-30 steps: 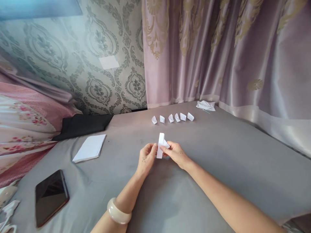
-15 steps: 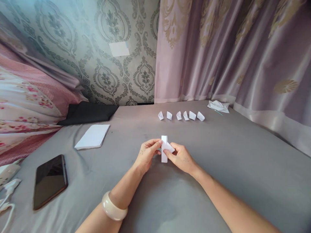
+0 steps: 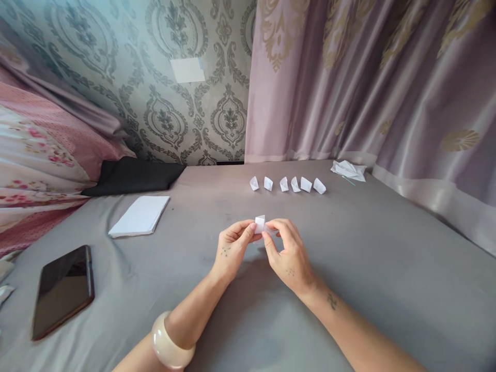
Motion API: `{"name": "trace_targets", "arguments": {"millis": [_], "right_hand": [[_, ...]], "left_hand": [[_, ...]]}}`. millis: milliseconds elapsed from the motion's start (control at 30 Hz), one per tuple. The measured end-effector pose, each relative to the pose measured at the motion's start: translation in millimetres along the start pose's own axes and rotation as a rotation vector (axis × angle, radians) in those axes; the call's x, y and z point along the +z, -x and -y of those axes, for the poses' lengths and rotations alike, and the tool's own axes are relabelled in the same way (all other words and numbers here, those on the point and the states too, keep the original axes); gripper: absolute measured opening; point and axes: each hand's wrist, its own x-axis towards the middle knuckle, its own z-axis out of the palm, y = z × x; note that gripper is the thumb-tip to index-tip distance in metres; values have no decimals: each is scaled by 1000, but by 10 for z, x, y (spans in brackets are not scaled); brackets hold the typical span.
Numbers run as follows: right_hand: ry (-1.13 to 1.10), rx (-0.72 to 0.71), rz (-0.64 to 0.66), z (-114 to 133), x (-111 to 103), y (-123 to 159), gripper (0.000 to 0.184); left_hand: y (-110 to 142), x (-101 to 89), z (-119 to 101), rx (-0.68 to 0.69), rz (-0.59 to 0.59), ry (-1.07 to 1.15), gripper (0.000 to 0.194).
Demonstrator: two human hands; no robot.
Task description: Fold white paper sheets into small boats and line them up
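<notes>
Both hands meet over the grey bed sheet and pinch one small folded piece of white paper. My left hand grips it from the left with thumb and forefinger. My right hand grips it from the right, fingers curled over it. Only the paper's top corner shows above the fingertips. A cream bangle circles my left wrist. Beyond the hands, several small folded paper pieces stand in a row on the sheet.
A stack of white paper sheets lies to the left, with a dark phone nearer the left edge. Crumpled white paper sits by the curtain. A black cloth and floral bedding fill the back left.
The long upright paper strip has been folded down into a small piece between the fingertips. My right hand has turned over on top of it. The view has shifted slightly.
</notes>
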Motion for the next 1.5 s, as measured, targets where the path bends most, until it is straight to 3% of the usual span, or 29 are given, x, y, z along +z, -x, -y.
{"name": "trace_targets", "arguments": {"millis": [133, 333, 700, 1100, 1267, 1500], "right_hand": [[10, -49, -1, 9, -13, -4, 16], [127, -163, -3, 18, 17, 9, 39], [162, -180, -19, 41, 54, 30, 46], [89, -66, -40, 113, 90, -7, 30], [68, -1, -68, 144, 81, -54, 16], [-62, 70, -30, 123, 41, -111, 13]], "left_hand": [[4, 13, -4, 0, -4, 1, 24], [25, 42, -28, -17, 5, -13, 26], [14, 37, -9, 4, -12, -12, 27], [28, 65, -53, -18, -42, 40, 25], [52, 72, -70, -9, -10, 25, 26], [66, 75, -85, 50, 55, -44, 23]]}}
